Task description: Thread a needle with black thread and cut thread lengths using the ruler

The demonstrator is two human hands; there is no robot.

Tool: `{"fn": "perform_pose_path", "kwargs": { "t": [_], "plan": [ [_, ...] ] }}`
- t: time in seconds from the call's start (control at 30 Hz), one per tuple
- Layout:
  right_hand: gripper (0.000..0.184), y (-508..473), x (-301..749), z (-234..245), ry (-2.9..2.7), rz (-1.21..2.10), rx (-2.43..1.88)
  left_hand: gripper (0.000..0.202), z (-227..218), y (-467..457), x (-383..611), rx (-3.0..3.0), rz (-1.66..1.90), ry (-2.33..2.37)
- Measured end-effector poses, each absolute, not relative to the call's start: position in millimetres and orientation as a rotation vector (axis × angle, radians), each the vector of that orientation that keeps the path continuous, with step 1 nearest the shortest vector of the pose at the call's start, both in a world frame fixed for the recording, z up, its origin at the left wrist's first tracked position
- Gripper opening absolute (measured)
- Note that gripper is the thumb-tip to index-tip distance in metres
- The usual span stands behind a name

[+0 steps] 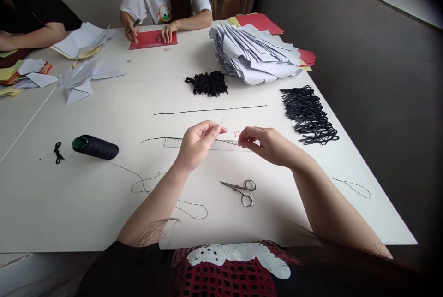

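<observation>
My left hand (198, 142) pinches a thin black thread (228, 140), whose short end sticks up past the fingertips. My right hand (266, 144) pinches the same thread a little to the right. Both hands hover just above a clear ruler (173, 142) lying on the white table (104, 204). A spool of black thread (95, 146) lies on its side to the left, its loose strand curling over the table towards me. Small scissors (242, 189) lie shut near my right forearm.
A cut length of black cord (207, 110) lies straight beyond the ruler. Heaps of looped black cords (309, 115) sit at right and centre back (207, 84). A stack of white paper (256, 55) stands behind. Across the table, a person's hands (148, 33) rest on red card.
</observation>
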State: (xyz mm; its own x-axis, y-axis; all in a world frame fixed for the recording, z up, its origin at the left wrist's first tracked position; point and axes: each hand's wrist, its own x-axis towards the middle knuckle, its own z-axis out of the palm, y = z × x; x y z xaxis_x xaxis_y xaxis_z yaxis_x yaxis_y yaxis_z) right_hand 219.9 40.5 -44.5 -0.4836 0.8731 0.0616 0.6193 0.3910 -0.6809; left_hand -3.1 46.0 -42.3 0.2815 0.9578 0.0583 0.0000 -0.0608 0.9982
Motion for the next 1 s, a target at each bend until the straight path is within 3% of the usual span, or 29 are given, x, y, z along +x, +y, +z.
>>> {"fn": "perform_pose_path", "kwargs": {
  "t": [0.17,0.33,0.63,1.0],
  "plan": [
    [0.011,25.2,195.3,5.4,-2.267,0.66,-1.049,0.025,-34.2,32.8,6.4,1.279,0.985,0.932],
    [0.007,22.2,186.8,17.8,-2.237,0.515,-1.075,0.025,-18.8,23.5,3.0,1.398,0.982,1.022],
    [0.004,15.8,189.2,29.3,-2.101,0.634,-1.142,0.02,-2.9,10.4,-4.1,1.791,1.0,1.039],
    [0.02,4.4,175.1,26.3,-1.568,0.975,-1.009,0.023,17.6,-5.7,-10.8,1.484,1.187,0.961]
  ]
}}
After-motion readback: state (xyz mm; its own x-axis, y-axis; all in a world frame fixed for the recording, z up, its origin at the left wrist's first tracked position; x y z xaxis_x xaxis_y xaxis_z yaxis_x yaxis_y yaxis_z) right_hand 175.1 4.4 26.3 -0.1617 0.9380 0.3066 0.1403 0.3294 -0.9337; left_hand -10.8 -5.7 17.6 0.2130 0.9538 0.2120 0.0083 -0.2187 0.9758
